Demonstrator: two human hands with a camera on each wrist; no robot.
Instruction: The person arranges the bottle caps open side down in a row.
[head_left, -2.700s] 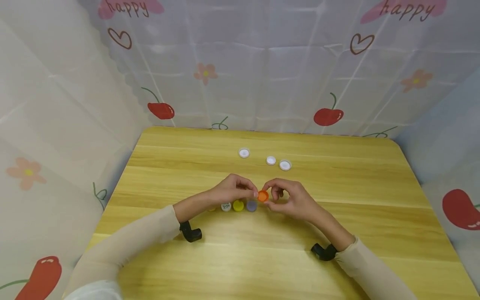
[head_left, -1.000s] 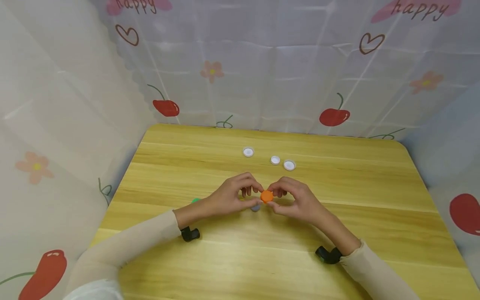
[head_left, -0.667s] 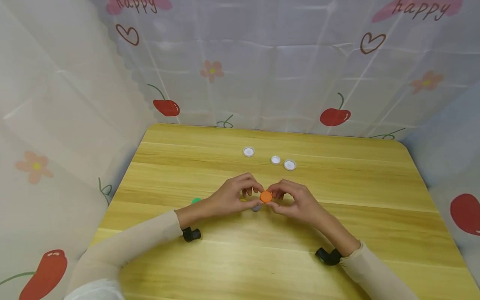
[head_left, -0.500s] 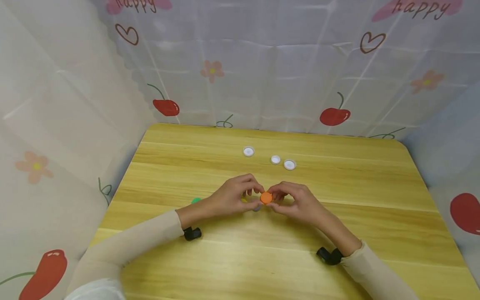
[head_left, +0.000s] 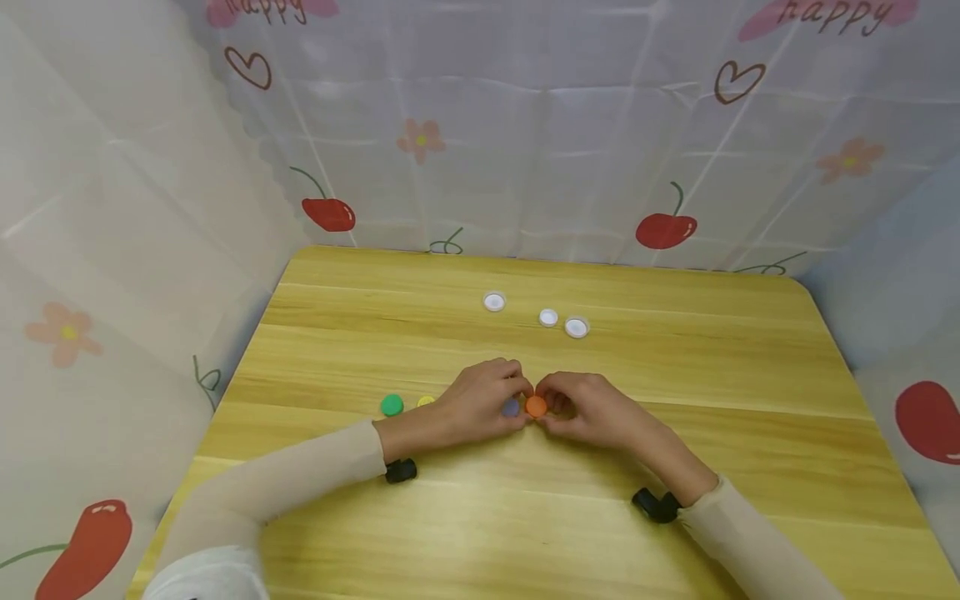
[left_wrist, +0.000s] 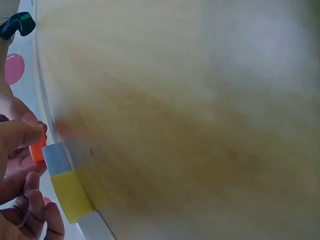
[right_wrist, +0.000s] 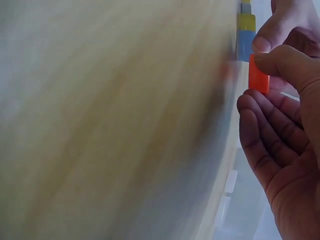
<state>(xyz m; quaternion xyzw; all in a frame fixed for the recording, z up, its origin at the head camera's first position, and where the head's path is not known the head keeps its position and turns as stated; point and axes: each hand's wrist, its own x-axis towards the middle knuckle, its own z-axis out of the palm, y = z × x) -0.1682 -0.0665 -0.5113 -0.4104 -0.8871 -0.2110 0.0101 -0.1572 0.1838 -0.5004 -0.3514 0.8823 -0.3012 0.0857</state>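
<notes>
An orange bottle cap (head_left: 536,407), top side up, sits low over the table at the right end of a row of caps. My right hand (head_left: 600,410) pinches it between thumb and fingers. From the other side my left hand (head_left: 480,404) has thumb and index fingertips on its left edge. Between the left fingers shows a purple-grey cap (head_left: 510,407), right beside the orange one. Further left are a green cap (head_left: 392,405) and part of a yellow cap (head_left: 425,401). A second yellow cap (left_wrist: 72,197) and a white one (left_wrist: 97,227), covered by the left hand in the head view, show in the left wrist view.
Three white caps lie hollow side up towards the back: one to the left (head_left: 494,302), a smaller one (head_left: 548,317) and one to the right (head_left: 577,327). A patterned curtain (head_left: 480,167) hangs behind the wooden table (head_left: 525,517).
The orange cap, first hollow side up, has been turned over. Both hands have since lowered it towards the table beside the purple-grey cap. The green cap, hidden at first, shows fully now.
</notes>
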